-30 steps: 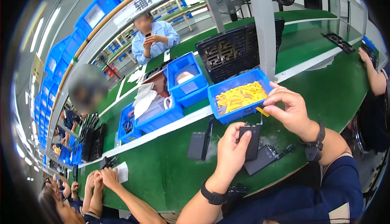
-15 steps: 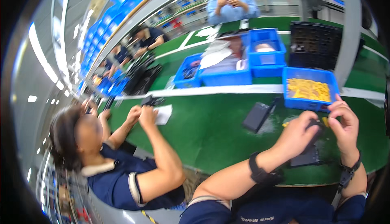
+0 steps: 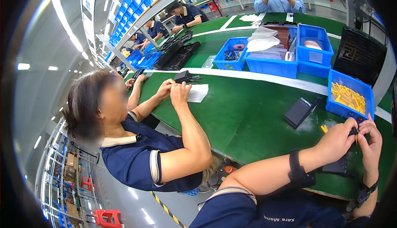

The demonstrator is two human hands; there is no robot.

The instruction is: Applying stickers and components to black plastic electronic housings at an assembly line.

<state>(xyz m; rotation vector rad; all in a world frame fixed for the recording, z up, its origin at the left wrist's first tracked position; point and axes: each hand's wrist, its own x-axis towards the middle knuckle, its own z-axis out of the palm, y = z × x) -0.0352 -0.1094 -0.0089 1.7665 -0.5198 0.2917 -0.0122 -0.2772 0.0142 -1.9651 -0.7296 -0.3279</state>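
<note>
Black block (image 3: 352, 132): matt, dark, mostly hidden by my fingers, just in front of the blue bin (image 3: 341, 110). My left hand (image 3: 336, 140) is closed around it; my right hand (image 3: 371, 140) pinches a thin yellow strip (image 3: 356, 139) beside it. One second earlier, my hands were apart, the block's broad face visible. Strip's long axis: roughly vertical in view; block's direction: cannot tell.
</note>
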